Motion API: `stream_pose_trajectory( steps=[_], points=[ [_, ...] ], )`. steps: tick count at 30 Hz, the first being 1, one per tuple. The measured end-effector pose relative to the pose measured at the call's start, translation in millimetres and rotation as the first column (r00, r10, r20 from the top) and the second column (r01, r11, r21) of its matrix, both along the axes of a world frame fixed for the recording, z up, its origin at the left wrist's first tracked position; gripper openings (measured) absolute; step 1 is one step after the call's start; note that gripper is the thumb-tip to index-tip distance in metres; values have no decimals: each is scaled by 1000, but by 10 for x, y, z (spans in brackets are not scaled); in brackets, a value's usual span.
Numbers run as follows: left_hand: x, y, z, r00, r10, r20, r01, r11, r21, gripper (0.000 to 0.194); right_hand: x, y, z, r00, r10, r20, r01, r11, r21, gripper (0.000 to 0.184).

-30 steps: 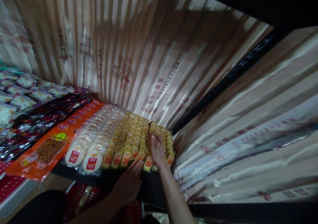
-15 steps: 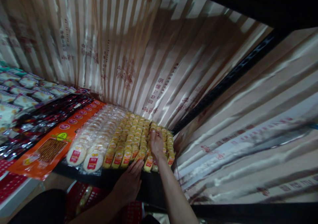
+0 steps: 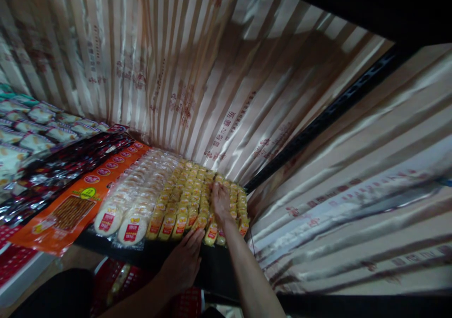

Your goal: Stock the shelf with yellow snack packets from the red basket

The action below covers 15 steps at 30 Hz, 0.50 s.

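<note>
Rows of small yellow wrapped snacks (image 3: 181,198) stand packed side by side on a dark shelf (image 3: 165,254). Fingers of my left hand (image 3: 185,254) lie stretched against the front end of one row, at the shelf's front edge. Farther in, my right hand (image 3: 221,200) reaches over the rows and rests among the snacks toward the right side. Its fingers point away from me, and their tips are partly lost among the packs, so a hold on any pack cannot be made out. Left of the yellow rows are round white rice crackers (image 3: 132,228) in clear wrap.
An orange snack bag (image 3: 76,207) lies left of the crackers, beside dark shiny packets (image 3: 60,167) and white packets (image 3: 38,141). Printed, pleated sheeting (image 3: 197,73) hangs behind. A black shelf post (image 3: 318,125) slants at the right. Red baskets (image 3: 180,304) stand below.
My right hand has shifted very slightly left among the yellow snacks. My left hand stays at the front of the row, and the view has tilted a little.
</note>
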State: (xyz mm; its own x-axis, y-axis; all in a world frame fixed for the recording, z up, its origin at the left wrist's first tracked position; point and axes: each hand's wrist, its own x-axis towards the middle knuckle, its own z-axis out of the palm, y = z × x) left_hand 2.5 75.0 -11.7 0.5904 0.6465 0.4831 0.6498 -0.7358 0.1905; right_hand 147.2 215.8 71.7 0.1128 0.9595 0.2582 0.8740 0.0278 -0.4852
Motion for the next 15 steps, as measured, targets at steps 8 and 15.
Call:
stream_pose_trajectory(
  steps=[8, 15],
  points=[
    [-21, -3, 49, 1000, -2, -2, 2, 1000, -9, 50, -29, 189, -3, 995, 24, 97, -23, 1000, -4, 72],
    [-13, 9, 20, 1000, -4, -19, 4, 1000, 1, 48, 119, 248, -24, 997, -72, -8, 72, 997, 8, 75]
  ],
)
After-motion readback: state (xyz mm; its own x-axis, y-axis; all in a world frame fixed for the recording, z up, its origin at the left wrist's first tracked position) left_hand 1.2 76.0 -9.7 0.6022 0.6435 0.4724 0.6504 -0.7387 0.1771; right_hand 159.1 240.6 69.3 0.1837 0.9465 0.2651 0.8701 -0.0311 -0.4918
